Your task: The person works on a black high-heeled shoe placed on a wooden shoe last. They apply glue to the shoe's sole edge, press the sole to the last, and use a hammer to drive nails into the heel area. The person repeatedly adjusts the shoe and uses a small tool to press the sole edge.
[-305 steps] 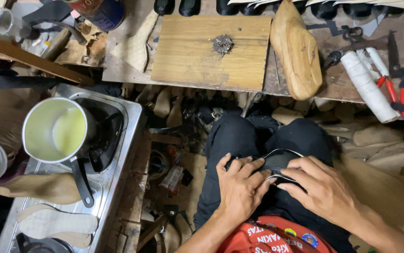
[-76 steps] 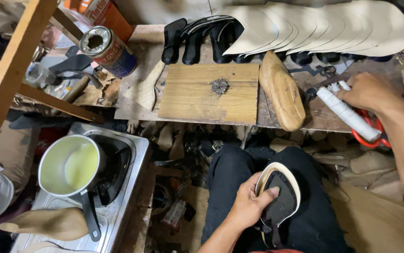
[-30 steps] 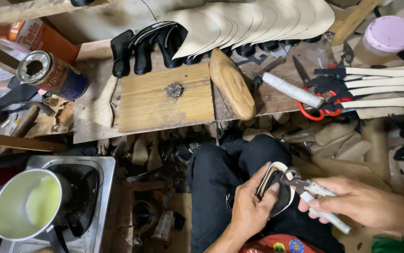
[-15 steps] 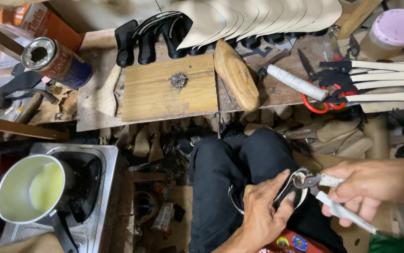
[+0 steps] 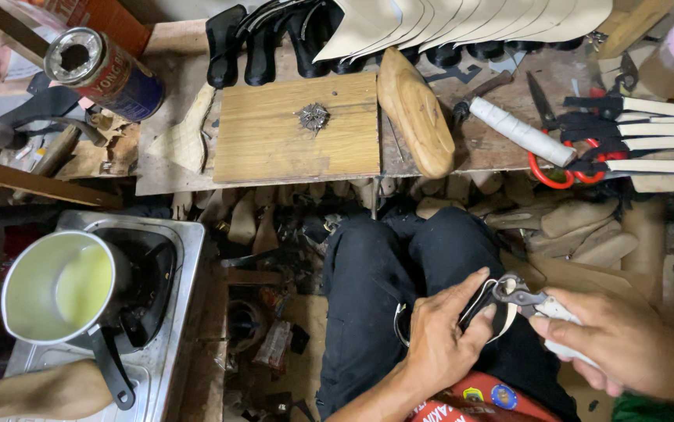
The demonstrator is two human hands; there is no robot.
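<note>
Black and pale, the shoe sole (image 5: 484,306) lies on the person's lap, over the dark trousers (image 5: 384,289), and it looks thin, light and a little flexible, so I judge it bends easily if pressed only at one end. The left hand (image 5: 442,340) is closed around its edge, thumb on top, and holds it steady; a grip along the rim seems the safest place. The right hand (image 5: 618,348) is clenched on the pale handles of the pliers (image 5: 518,295), whose metal nose touches the sole's rim. The pliers look stiff and heavier than the sole.

Farther to the left, a pot (image 5: 59,289) with yellowish liquid stands on a metal stove (image 5: 177,258). Beyond the knees, the tabletop (image 5: 501,148) carries a wooden board (image 5: 298,133), a wooden shoe form (image 5: 415,117), red scissors (image 5: 568,160) and a tin can (image 5: 98,70).
</note>
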